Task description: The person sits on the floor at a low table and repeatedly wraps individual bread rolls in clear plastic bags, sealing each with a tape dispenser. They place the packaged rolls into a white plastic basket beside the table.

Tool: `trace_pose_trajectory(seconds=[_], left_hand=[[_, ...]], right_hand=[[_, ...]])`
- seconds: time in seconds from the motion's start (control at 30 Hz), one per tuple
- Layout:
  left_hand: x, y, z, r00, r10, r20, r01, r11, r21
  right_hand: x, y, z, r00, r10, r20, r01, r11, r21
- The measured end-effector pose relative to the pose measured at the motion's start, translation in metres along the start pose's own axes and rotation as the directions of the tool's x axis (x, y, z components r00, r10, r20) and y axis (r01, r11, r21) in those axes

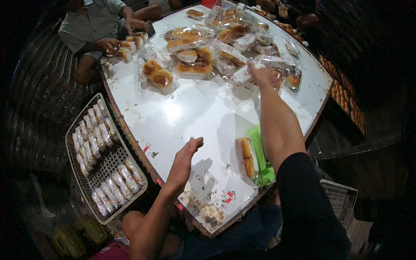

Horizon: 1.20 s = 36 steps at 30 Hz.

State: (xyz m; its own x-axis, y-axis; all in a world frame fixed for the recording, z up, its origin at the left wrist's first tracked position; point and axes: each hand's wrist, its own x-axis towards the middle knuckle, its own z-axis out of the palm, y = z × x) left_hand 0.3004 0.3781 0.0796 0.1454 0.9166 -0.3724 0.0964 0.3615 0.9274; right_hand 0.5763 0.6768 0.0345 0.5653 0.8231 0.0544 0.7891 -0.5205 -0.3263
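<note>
My left hand [186, 159] hovers over the near part of a white table [182, 113], edge-on, with nothing visible in it. My right arm stretches to a heap of bread rolls in clear plastic bags. There my right hand [264, 75] is at a bagged roll with a white printed face [243, 75]; its fingers are partly hidden, so I cannot tell whether it grips. A bagged double bun [157, 75] lies at the heap's left. Beneath my right forearm, a loaf-shaped bagged bread [247, 157] rests against a bright green plastic bag [266, 172].
Left of the table, a plastic crate [105, 169] holds rows of wrapped bread. Across the left corner, another person's hands [112, 45] touch several buns. Trays of unwrapped bread [344, 94] stand at right, above a pale crate [341, 198]. Scraps litter the table's near corner.
</note>
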Motion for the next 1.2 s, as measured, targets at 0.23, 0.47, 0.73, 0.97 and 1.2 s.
trace_pose_trajectory(seconds=[0.23, 0.47, 0.73, 0.97, 1.2], left_hand=[[-0.001, -0.017, -0.045, 0.865, -0.087, -0.495, -0.058, 0.961, -0.269], [-0.042, -0.03, -0.018, 0.98, 0.09, -0.179, -0.134, 0.957, -0.256], [-0.084, -0.026, 0.015, 0.863, 0.187, -0.47, -0.244, 0.968, -0.062], [-0.126, -0.006, 0.044, 0.496, 0.805, -0.327, -0.705, 0.593, 0.389], [-0.142, -0.011, 0.03, 0.593, 0.609, -0.527, -0.693, 0.719, 0.052]], right_hand=[[-0.167, -0.078, 0.001, 0.57, -0.811, -0.133, 0.676, 0.371, 0.637], [-0.31, 0.042, -0.065, 0.558, -0.694, 0.455, -0.223, 0.403, 0.888], [-0.401, 0.081, -0.11, 0.648, -0.75, 0.13, 0.106, 0.259, 0.96], [-0.39, 0.103, -0.148, 0.656, -0.733, -0.179, 0.426, 0.164, 0.89], [-0.418, 0.114, -0.176, 0.738, -0.652, -0.172, 0.348, 0.15, 0.925]])
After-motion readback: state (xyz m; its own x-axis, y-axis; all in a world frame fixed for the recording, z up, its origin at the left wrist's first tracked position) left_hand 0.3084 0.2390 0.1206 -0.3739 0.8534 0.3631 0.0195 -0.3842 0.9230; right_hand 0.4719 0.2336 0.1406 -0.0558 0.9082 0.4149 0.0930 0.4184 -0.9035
